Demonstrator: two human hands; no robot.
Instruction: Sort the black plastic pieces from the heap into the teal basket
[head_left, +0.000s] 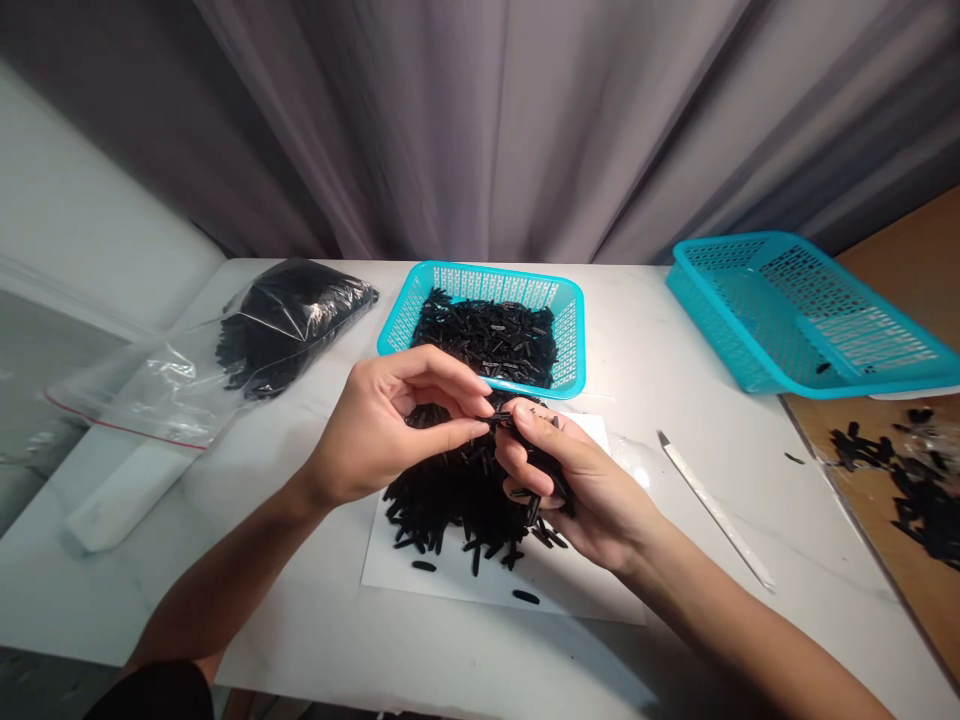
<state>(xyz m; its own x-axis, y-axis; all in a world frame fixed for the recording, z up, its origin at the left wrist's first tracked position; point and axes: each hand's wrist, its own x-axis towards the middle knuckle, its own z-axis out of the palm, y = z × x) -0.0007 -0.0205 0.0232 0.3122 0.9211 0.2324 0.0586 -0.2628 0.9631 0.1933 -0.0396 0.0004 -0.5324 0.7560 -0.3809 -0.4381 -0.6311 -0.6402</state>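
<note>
Closest to my view, my left forearm (240,565) and right forearm (720,610) reach in over the white tabletop (300,630). My left hand (375,430) narrows its fingertips on the end of a slim black piece (499,418); my right hand (592,480) meets that piece at the thumb and curls around a clutch of more black pieces (553,470).

Largest first, the filled blue basket (580,350) sits just beyond my fingers; a knuckle catching its near rim could jog it. The plastic bag (296,320) could spill if knocked; I can't tell whether its mouth is sealed. A dragging wrist could skew the white sheet (382,570) and scatter the pile (457,505) on it, below my hands. Loose curled fingers could shed the clutch, and a weak pinch could drop the slim piece.

Counting: one curtain (517,130), one tabletop, two blue baskets including the right-hand basket (750,365), one bag, one sheet, one pen-like tool (716,512). Two pieces lie apart at the sheet's front, and one stray piece (795,458) lies right of the tool. The pile, the basketful and the clutch overlap too much for me to count.
</note>
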